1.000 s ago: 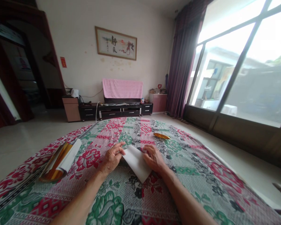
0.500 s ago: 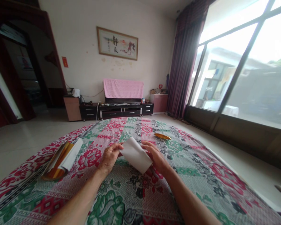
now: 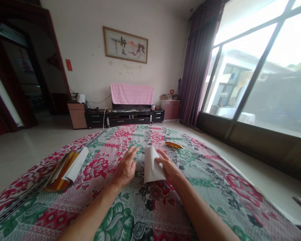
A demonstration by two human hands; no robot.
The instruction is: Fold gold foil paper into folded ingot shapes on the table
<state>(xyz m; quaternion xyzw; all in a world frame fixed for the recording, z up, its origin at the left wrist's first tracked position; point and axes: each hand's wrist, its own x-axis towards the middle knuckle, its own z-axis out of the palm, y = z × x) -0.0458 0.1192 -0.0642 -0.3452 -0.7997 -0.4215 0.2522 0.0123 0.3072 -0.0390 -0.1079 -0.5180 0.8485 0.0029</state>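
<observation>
A folded or curved white sheet (image 3: 153, 167) is upright in my right hand (image 3: 168, 164), its thumb pressed on the near face and its fingers behind the right edge. To the left of the sheet, my left hand (image 3: 126, 167) is apart from it, with fingers extended and nothing in them. Beneath both hands spreads a flowered cloth (image 3: 140, 214) in red, green and grey. Beyond my right hand lies a slim golden-orange piece (image 3: 174, 145).
At the left on the cloth rests a bundle of curled golden and white sheets (image 3: 66, 170). Farther off are a low black cabinet (image 3: 130, 119), a pink cloth (image 3: 132, 94) over a screen-shaped object, and a large window at the right.
My left hand has let go of the white sheet and opened beside it. The sheet has turned more upright in my right hand and now looks curved.
</observation>
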